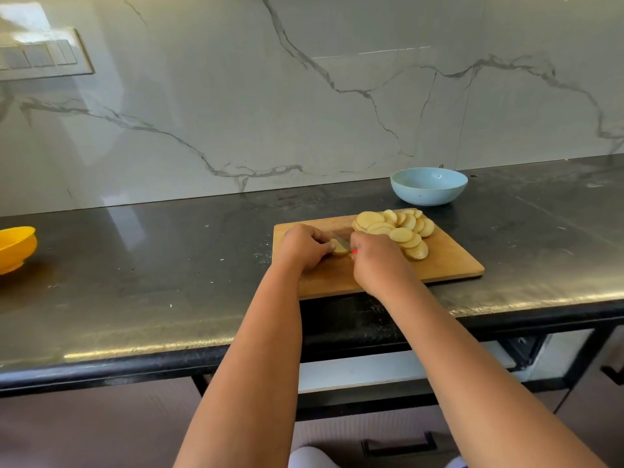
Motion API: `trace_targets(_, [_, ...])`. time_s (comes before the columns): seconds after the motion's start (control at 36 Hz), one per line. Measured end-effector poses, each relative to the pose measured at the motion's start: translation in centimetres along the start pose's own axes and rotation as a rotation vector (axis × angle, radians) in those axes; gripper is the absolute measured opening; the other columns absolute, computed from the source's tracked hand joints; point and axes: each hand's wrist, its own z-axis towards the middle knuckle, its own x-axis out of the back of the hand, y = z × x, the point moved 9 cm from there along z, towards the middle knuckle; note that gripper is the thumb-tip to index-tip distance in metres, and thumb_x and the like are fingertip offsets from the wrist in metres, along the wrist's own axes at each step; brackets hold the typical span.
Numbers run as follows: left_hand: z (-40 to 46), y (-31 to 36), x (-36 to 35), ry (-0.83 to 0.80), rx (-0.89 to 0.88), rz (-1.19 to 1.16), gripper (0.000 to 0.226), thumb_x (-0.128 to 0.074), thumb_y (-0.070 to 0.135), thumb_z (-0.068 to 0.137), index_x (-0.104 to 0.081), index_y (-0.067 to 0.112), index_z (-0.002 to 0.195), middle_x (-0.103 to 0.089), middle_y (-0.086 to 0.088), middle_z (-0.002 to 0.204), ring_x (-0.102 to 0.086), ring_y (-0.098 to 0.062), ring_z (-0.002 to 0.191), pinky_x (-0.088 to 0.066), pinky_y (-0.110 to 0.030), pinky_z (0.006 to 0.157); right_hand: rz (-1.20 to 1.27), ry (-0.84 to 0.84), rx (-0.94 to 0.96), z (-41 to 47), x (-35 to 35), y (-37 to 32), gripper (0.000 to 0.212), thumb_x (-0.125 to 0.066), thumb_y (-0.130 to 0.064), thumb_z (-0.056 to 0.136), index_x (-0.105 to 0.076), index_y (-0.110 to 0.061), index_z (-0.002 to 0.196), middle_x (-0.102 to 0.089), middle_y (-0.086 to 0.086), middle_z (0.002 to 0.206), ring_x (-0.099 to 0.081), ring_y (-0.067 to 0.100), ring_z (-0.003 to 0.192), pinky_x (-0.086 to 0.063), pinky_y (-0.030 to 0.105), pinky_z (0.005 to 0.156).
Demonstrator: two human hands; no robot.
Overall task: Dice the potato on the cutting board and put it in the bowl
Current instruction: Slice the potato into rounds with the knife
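Now the left hand (305, 246) pinches a pale potato end piece (340, 250) on the wooden cutting board (449, 261). The right hand (378, 261) grips a red-handled knife (342, 243), blade on that piece. Round yellow potato slices (398, 229) lie heaped behind.

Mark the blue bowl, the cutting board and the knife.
blue bowl (429, 194): head view, outer front wall.
cutting board (449, 261): head view, bare right part.
knife (341, 242): head view, blade between the hands.

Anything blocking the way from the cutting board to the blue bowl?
Nothing visible. The blue bowl sits on the counter just beyond the far right corner of the cutting board, apart from it. The potato slices are piled at that end of the board, and the dark counter strip between holds nothing.
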Motion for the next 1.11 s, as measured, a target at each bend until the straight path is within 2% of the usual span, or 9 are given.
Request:
trace_targets(0.25, [0.1, 0.0, 0.0, 0.004, 0.010, 0.010, 0.027, -0.071, 0.026, 0.089, -0.072, 0.015, 0.114, -0.068, 0.000, 0.114, -0.059, -0.015, 0.094, -0.047, -0.026, 0.081, -0.039, -0.131, -0.102, -4.1, 1.7, 2.9, 0.021, -0.058, -0.007, 0.092, -0.058, -0.015, 0.112, -0.060, 0.006, 0.103, -0.060, 0.023, 0.092, -0.049, 0.031, 0.073])
trace_targets(0.31, [0.1, -0.1, 0.0, 0.003, 0.021, -0.009, 0.027, -0.071, 0.025, 0.089, -0.072, 0.015, 0.114, -0.068, 0.000, 0.114, -0.060, -0.016, 0.097, -0.049, -0.027, 0.083, -0.042, -0.122, -0.099, -4.6, 2.6, 3.5, 0.020, -0.059, -0.009, 0.093, -0.059, -0.017, 0.111, -0.060, 0.005, 0.102, -0.060, 0.021, 0.089, -0.048, 0.028, 0.069])
trace_targets(0.39, [0.0, -0.1, 0.0, 0.008, 0.014, -0.021, 0.022, -0.069, 0.023, 0.090, -0.074, 0.014, 0.110, -0.070, -0.002, 0.109, -0.062, -0.017, 0.095, -0.053, -0.032, 0.086, 0.047, 0.043, -0.049, -4.2, 3.7, 3.6, 0.015, -0.056, -0.011, 0.095, -0.058, -0.023, 0.103, -0.058, 0.000, 0.090, -0.053, 0.014, 0.075, -0.035, 0.024, 0.051])
trace_targets(0.44, [-0.1, -0.1, -0.1, 0.017, 0.008, -0.025, 0.020, -0.069, 0.022, 0.091, -0.074, 0.014, 0.108, -0.071, -0.002, 0.106, -0.063, -0.017, 0.092, -0.054, -0.032, 0.084, 0.073, 0.108, -0.014, -3.7, 3.7, 3.2, 0.014, -0.055, -0.012, 0.095, -0.058, -0.023, 0.102, -0.058, 0.000, 0.087, -0.052, 0.013, 0.071, -0.032, 0.024, 0.048])
trace_targets(0.56, [0.0, -0.3, 0.0, 0.025, 0.029, -0.026, 0.021, -0.070, 0.024, 0.090, -0.074, 0.015, 0.109, -0.070, -0.001, 0.105, -0.063, -0.017, 0.092, -0.055, -0.033, 0.085, 0.069, 0.054, -0.011, -2.8, 1.8, 2.5, 0.012, -0.053, -0.011, 0.096, -0.058, -0.019, 0.103, -0.061, 0.002, 0.090, -0.058, 0.017, 0.078, -0.046, 0.029, 0.061])
trace_targets(0.75, [0.1, -0.3, 0.0, 0.016, 0.020, -0.037, 0.016, -0.070, 0.021, 0.090, -0.075, 0.015, 0.103, -0.070, 0.001, 0.097, -0.063, -0.016, 0.085, -0.056, -0.032, 0.079, 0.033, 0.001, -0.002, -1.6, 0.2, 0.7, 0.017, -0.048, -0.003, 0.093, -0.055, -0.016, 0.102, -0.056, 0.002, 0.084, -0.053, 0.016, 0.072, -0.038, 0.026, 0.054])
trace_targets(0.94, [-0.1, 0.0, 0.0, 0.027, 0.025, -0.029, 0.012, -0.070, 0.022, 0.090, -0.076, 0.016, 0.099, -0.071, 0.002, 0.098, -0.058, -0.011, 0.072, -0.049, -0.025, 0.063, -0.068, -0.117, -0.038, -0.8, 0.1, -0.3, 0.022, -0.056, -0.004, 0.088, -0.052, -0.016, 0.107, -0.055, 0.004, 0.093, -0.053, 0.018, 0.078, -0.047, 0.032, 0.065])
trace_targets(1.03, [0.1, -0.3, -0.1, 0.026, 0.044, -0.027, 0.018, -0.071, 0.025, 0.089, -0.074, 0.017, 0.106, -0.070, 0.002, 0.101, -0.061, -0.013, 0.083, -0.051, -0.027, 0.073, -0.114, -0.181, -0.082, -2.2, 1.1, 1.5, 0.026, -0.061, -0.006, 0.089, -0.055, -0.016, 0.113, -0.054, 0.002, 0.091, -0.058, 0.020, 0.088, -0.049, 0.031, 0.073])
trace_targets(1.11, [0.1, -0.4, 0.0, 0.029, 0.065, -0.046, 0.021, -0.071, 0.025, 0.089, -0.073, 0.017, 0.109, -0.069, 0.002, 0.100, -0.061, -0.013, 0.087, -0.053, -0.029, 0.080, -0.134, -0.214, -0.094, -3.7, 2.7, 2.8, 0.026, -0.060, -0.013, 0.094, -0.056, -0.017, 0.119, -0.060, 0.005, 0.109, -0.058, 0.022, 0.100, -0.050, 0.031, 0.080])
